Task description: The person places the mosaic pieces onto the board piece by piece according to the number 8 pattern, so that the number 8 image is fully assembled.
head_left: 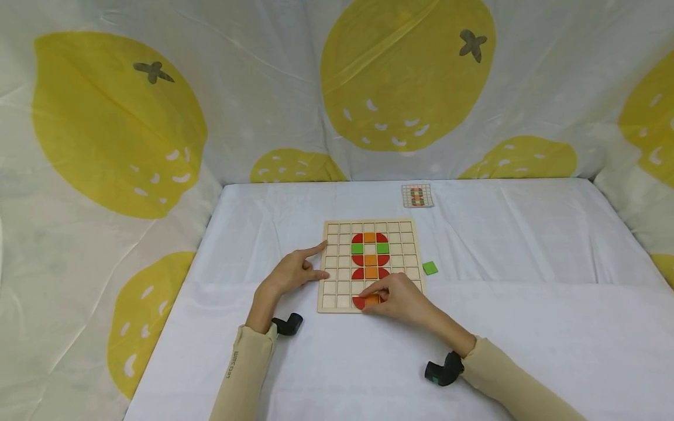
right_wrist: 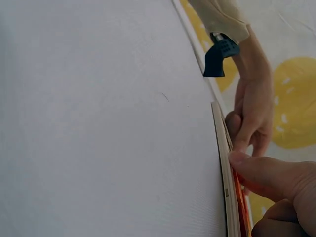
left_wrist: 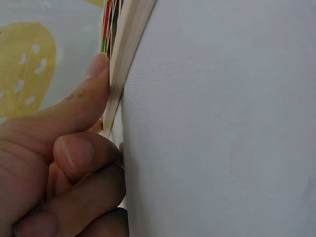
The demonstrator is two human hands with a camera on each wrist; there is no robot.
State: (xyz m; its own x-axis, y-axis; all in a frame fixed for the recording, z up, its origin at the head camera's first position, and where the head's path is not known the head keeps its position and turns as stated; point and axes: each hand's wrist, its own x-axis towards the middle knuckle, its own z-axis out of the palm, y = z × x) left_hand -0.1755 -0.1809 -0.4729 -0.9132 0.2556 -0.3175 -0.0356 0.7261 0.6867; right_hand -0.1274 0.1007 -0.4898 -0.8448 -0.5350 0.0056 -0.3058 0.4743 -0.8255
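A wooden grid board [head_left: 337, 286] lies on the white-covered table with red, orange and green tiles on its squares. My left hand [head_left: 291, 272] touches the board's left edge with its straight index finger and thumb, the other fingers folded in. In the left wrist view the thumb [left_wrist: 81, 103] presses against the board's side. At the bottom row my right hand [head_left: 402, 299] pinches a red rounded tile [head_left: 358, 303] between thumb and index finger. Beside that tile sits an orange tile [head_left: 371, 300], partly covered by the fingers. Right of the board lies a loose green square tile [head_left: 430, 268].
Behind the board lies a small card [head_left: 418, 196] printed with a coloured grid pattern. A white cloth with yellow lemons [head_left: 408, 76] hangs at the back and sides. Black wrist devices [head_left: 444, 369] stick out near both sleeves.
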